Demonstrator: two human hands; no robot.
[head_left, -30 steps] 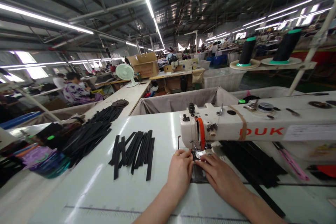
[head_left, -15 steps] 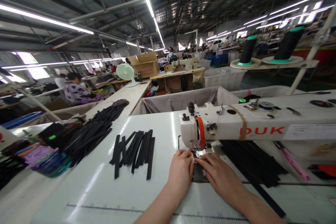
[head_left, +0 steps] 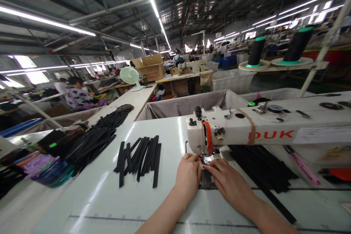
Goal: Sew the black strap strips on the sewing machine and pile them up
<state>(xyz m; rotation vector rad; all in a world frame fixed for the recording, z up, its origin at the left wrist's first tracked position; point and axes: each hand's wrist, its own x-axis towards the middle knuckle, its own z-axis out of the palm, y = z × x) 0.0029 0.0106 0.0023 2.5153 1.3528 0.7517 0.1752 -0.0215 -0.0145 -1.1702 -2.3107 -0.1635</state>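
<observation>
Both hands are at the needle end of a white sewing machine (head_left: 263,126). My left hand (head_left: 188,172) is just left of the presser foot (head_left: 206,159), its fingers curled and pressed together. My right hand (head_left: 227,179) reaches in from the right, thumb and fingers close together beside the foot. Fingertips of the two hands nearly meet there; whatever is pinched between them is too small and covered to make out. Left of my hands, several short black fabric strips (head_left: 145,157) lie in a row. Longer black strips (head_left: 260,168) lie under the machine arm.
A big heap of black strips (head_left: 93,139) lies at the left, near a bowl with purple cloth (head_left: 45,170). A pink cutter (head_left: 303,166) rests at the right. Thread cones (head_left: 257,52) stand behind the machine. Beyond are a fan (head_left: 130,76), a cloth-lined bin (head_left: 186,104) and a seated person (head_left: 78,93).
The view has shifted slightly. Both hands stay in nearly the same place at the presser foot, with hardly any change in the fingers.
</observation>
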